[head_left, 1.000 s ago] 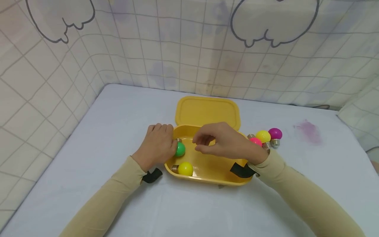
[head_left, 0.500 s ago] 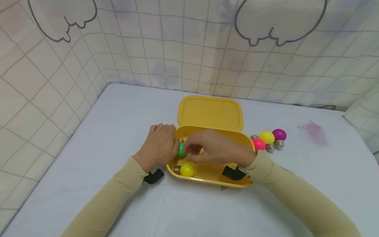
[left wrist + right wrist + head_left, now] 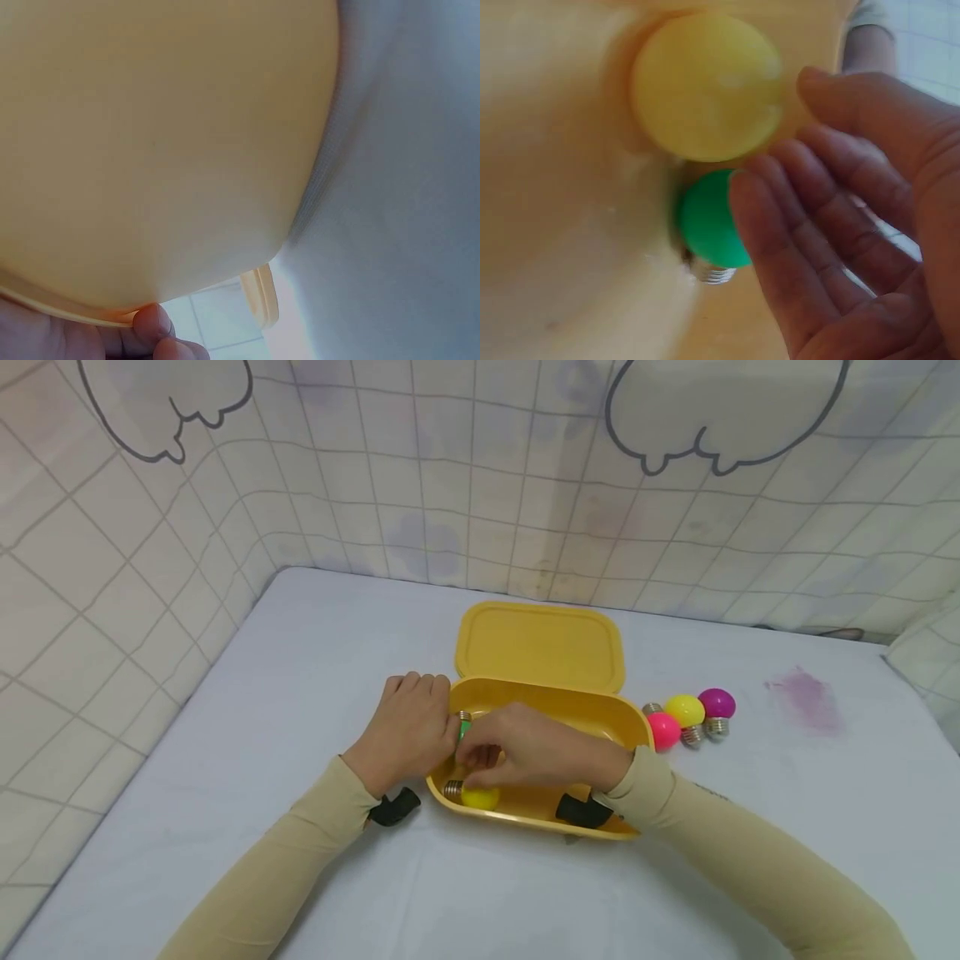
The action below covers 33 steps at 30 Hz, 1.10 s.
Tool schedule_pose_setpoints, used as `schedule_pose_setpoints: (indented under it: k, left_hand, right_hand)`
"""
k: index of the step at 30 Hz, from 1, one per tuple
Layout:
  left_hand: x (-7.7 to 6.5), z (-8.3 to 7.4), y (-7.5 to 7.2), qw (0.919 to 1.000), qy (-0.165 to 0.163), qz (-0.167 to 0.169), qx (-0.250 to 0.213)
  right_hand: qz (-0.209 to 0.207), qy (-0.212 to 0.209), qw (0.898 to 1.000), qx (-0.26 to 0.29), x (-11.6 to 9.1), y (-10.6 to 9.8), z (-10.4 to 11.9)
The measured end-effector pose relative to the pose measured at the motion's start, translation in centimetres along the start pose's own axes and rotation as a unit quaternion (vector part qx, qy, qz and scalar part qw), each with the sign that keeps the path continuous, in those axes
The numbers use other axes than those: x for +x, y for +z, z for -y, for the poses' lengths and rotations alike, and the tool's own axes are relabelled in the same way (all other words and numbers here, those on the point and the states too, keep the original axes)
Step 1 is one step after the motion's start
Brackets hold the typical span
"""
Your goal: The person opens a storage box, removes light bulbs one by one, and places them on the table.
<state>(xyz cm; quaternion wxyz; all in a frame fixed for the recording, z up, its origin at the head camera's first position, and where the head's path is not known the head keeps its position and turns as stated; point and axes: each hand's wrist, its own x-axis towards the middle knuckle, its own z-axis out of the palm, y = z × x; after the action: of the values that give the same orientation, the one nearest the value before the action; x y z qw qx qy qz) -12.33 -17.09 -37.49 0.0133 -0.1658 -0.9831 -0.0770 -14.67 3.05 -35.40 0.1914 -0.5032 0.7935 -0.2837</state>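
Note:
At its left end, the yellow plastic box (image 3: pixel 600 710) is gripped by my left hand (image 3: pixel 408 722), fingers over the rim; the left wrist view shows fingertips (image 3: pixel 154 322) right at that rim. My right hand (image 3: pixel 525 747) reaches down inside the box, fingers loosely bent, thumb apart, nothing between them. A yellow light bulb (image 3: pixel 705 86) lies just off the thumb and fingertips. Beside it is a green light bulb (image 3: pixel 709 217) with a silver screw base, partly hidden behind the fingers in the right wrist view.
Behind the box lies its yellow lid (image 3: pixel 540 647), flat on the white table (image 3: pixel 360 627). Right of the box sit a pink bulb (image 3: pixel 663 732), another yellow bulb (image 3: pixel 684 711) and a purple bulb (image 3: pixel 717 702). A grid-patterned curtain (image 3: pixel 480 485) borders the table's back.
My right hand has moved left and down into the box, toward the green and yellow bulbs, now partly covering them. The left hand keeps its grip on the rim.

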Motion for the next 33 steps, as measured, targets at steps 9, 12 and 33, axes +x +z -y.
schedule_pose_setpoints:
  k: [9,12,33]
  left_hand:
    - [0.0,-0.1,0.1,1.0,-0.003,-0.007,-0.004]
    - [-0.1,-0.1,0.1,0.9999,-0.003,-0.006,-0.007]
    - [0.1,-0.2,-0.1,0.9999,-0.01,-0.003,-0.009]
  right_hand:
    - [0.028,0.018,0.999,0.016,-0.1,0.2,-0.3]
    - [0.041,0.027,0.998,0.043,-0.4,0.0,-0.5]
    - [0.074,0.053,0.991,0.097,-1.3,-0.5,-1.6]
